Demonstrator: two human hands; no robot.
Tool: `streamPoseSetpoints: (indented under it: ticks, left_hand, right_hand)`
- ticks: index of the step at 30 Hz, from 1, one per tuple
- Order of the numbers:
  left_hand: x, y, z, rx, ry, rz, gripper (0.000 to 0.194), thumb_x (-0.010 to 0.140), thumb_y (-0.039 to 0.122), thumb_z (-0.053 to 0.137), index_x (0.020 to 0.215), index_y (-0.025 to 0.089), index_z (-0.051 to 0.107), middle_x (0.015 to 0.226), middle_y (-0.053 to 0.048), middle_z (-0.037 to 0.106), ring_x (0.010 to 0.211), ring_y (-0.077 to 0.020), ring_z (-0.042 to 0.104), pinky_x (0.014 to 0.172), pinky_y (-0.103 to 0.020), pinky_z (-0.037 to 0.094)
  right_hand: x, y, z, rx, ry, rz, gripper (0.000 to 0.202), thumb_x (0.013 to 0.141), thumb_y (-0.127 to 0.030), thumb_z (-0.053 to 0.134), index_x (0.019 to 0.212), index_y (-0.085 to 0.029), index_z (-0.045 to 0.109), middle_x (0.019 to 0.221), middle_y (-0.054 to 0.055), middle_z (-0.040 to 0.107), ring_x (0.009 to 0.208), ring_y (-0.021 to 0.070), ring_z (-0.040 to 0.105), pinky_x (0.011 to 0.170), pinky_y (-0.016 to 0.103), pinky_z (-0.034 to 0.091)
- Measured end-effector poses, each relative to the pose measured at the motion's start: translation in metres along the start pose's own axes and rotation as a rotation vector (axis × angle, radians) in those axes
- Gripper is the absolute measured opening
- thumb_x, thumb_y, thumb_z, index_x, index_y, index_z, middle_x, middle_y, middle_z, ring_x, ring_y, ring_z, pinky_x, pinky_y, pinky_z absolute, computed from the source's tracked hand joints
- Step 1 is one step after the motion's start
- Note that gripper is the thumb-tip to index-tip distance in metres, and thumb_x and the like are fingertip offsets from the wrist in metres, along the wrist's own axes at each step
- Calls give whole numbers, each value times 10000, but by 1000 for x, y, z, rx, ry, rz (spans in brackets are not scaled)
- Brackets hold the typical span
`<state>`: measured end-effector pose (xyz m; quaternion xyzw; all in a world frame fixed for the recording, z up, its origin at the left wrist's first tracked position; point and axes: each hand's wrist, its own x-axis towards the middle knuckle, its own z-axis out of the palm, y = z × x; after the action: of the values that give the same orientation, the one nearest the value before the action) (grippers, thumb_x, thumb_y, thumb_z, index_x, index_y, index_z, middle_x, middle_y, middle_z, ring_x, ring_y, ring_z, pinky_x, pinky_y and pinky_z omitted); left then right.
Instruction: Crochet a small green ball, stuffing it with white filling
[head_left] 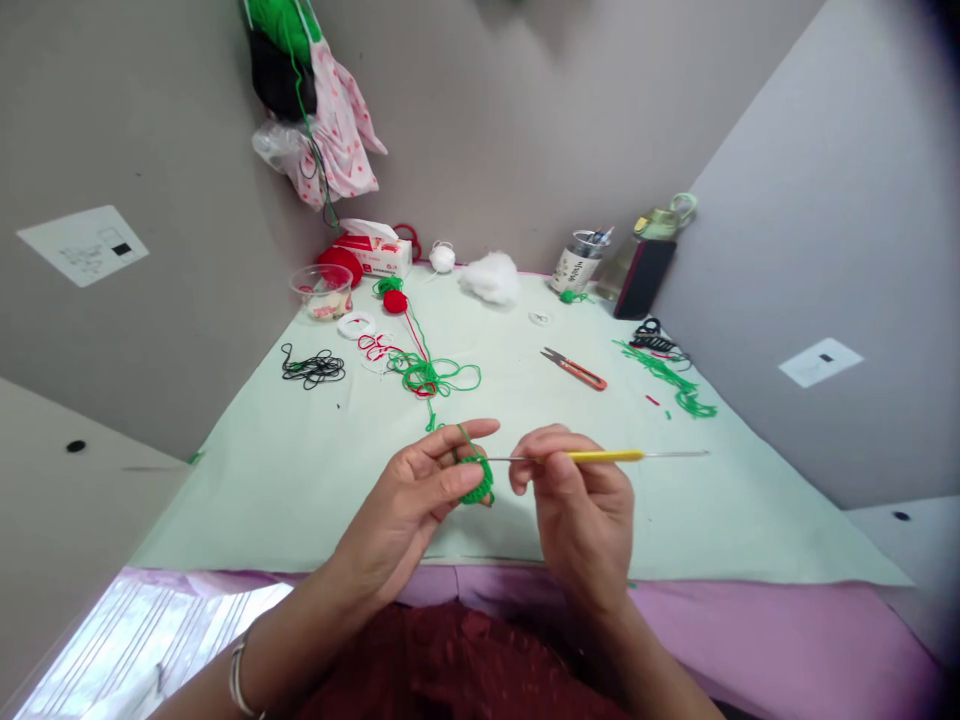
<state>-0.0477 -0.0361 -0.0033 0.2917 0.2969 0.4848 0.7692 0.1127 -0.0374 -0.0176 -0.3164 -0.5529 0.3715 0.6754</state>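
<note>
Between the thumb and fingers of my left hand is a small green crochet piece. A strand of green yarn runs over that hand's raised index finger. My right hand grips a crochet hook by its yellow handle, held nearly level. The hook's thin metal shaft reaches left to the top edge of the green piece; its tip there is too small to make out. A second metal end sticks out on the right. Beyond my hands lies a loose tangle of green yarn, with red strands among it.
Orange-handled thread snips lie right of centre. Cut green yarn pieces and black scissors sit at the right. Black yarn is at left. Along the back stand a tissue box, white stuffing, a pen holder and a phone.
</note>
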Motion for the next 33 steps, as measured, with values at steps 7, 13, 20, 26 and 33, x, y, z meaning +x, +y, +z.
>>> streamPoseSetpoints:
  ticks: [7, 13, 20, 26, 33]
  left_hand:
    - [-5, 2, -1, 201, -67, 62, 323, 911, 328, 756, 1224, 253, 784, 1121, -58, 779, 1097, -220, 658, 1003, -331, 460]
    - [-2, 4, -10, 164, -125, 18, 392, 863, 369, 790, 1238, 253, 773, 1048, -62, 744, 1002, -220, 649, 951, -348, 466]
    - [-2, 4, -11, 390, -131, 99, 484, 773, 268, 883, 1242, 295, 768, 883, 11, 583, 860, -153, 581, 827, -288, 471]
    - [-6, 10, -9, 534, -91, 179, 466, 821, 254, 842, 1277, 281, 748, 868, 17, 570, 852, -135, 568, 865, -271, 474]
    - [-7, 10, -12, 620, -71, 204, 454, 840, 251, 798, 1291, 266, 745, 908, -6, 603, 863, -155, 588, 877, -295, 498]
  right_hand:
    - [1, 7, -3, 29, -81, 109, 165, 1013, -306, 638, 987, -265, 796, 896, 31, 765, 729, 147, 644, 657, 277, 529]
    - [8, 2, -1, 197, -78, 191, 170, 966, -373, 704, 896, -234, 772, 846, 31, 749, 643, 128, 616, 590, 257, 506]
    - [10, 1, -1, 309, -121, 270, 194, 973, -376, 691, 865, -215, 705, 816, 24, 741, 591, 113, 585, 567, 246, 508]
    - [12, -3, -5, 206, -161, 251, 261, 981, -424, 666, 840, -205, 672, 779, 43, 738, 603, 137, 605, 568, 275, 526]
    - [9, -4, -16, 46, -272, 77, 220, 1060, -324, 544, 977, -224, 721, 902, 57, 749, 736, 161, 666, 659, 313, 563]
